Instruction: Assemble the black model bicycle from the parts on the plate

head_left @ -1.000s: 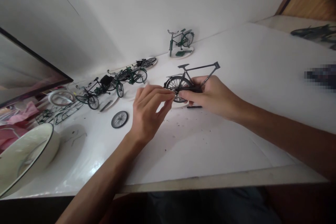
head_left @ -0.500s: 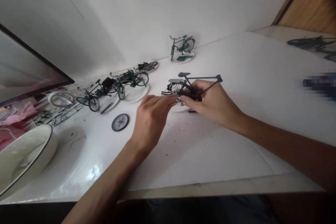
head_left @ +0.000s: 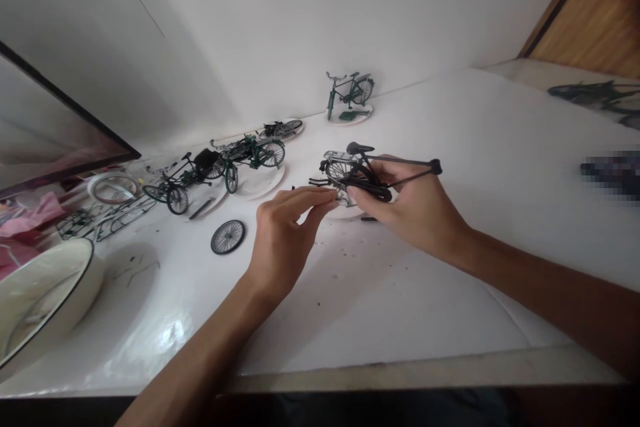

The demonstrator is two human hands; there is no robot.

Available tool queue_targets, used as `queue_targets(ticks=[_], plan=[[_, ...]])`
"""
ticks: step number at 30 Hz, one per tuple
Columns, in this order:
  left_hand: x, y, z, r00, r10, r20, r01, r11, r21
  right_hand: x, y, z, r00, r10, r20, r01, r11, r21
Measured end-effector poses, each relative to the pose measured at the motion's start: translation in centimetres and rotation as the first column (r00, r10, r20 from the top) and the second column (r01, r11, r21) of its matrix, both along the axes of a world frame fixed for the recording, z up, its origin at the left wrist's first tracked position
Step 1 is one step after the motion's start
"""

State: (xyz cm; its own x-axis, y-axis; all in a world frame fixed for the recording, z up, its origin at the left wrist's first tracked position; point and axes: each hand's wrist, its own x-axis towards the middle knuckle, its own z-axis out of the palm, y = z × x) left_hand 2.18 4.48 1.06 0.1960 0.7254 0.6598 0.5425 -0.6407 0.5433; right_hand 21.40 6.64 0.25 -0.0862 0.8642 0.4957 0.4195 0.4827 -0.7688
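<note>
A black model bicycle frame [head_left: 397, 161] with a saddle, rear rack and rear wheel is held above the table; no front wheel or handlebar shows on it. My right hand [head_left: 423, 203] is closed round its middle, thumb on the near side by the chain case. At the lower rear of the bicycle, my left hand [head_left: 285, 227] pinches thumb and fingertips together beside small silvery parts; what lies between them is too small to make out. A loose spoked wheel [head_left: 228, 237] lies flat to the left of my left hand. Under the held bicycle a white plate [head_left: 345, 212] is partly hidden.
Several model bicycles stand or lie at the back left, one black bicycle [head_left: 175, 187] nearest. A green bicycle [head_left: 350, 93] stands on a plate by the wall. An enamel basin [head_left: 85, 280] is at the left edge. Tiny bits dot the table [head_left: 380, 320] near its front edge.
My right hand has turned the bicycle slightly, its front end swinging right and a little lower. My left thumb and fingers now show a gap behind the pinched tips.
</note>
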Motion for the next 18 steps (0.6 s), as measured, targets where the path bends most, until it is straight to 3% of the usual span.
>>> queue_targets(ticks=[8,13,18], plan=[[0.9,-0.1,-0.2,0.994,-0.015,0.105,0.010,0.999,0.053,-0.5,-0.5,-0.5,0.992,-0.127,0.008,0.121,0.961,0.248],[0.7,-0.2,0.1,0.985,-0.021,0.170,0.027,0.999,-0.028,-0.4,-0.6,-0.2,0.997,-0.081,0.005,0.076,0.959,0.274],[-0.6,0.7,0.0,0.909,-0.151,0.388,0.234,0.957,-0.174,-0.1,-0.7,0.2,0.999,-0.035,0.031,0.025,0.958,0.285]])
